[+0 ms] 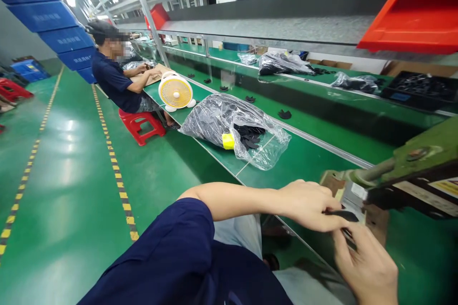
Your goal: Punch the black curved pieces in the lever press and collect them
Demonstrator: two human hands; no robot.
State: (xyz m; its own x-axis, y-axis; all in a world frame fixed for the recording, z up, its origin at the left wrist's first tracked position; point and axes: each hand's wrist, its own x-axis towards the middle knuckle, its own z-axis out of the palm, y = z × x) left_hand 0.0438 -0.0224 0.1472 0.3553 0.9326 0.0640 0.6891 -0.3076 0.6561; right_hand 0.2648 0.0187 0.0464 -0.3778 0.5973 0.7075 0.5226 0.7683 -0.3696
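Observation:
My left hand (309, 202) pinches a small flat black piece (345, 215) just in front of a green press machine (411, 171) at the right. My right hand (367, 264) sits right below it, fingers curled, its fingertips touching the same black piece. Both hands hover over the near edge of the green workbench (304, 157). A clear plastic bag (236, 128) of black pieces with a yellow tape roll lies on the bench, apart from and beyond my left arm.
A co-worker (118, 76) sits on a red stool (141, 126) further along the bench, beside a small white and yellow fan (176, 93). More bags and loose black pieces lie on the conveyor. Red bin (418, 9) overhead right; blue crates (53, 24) at left.

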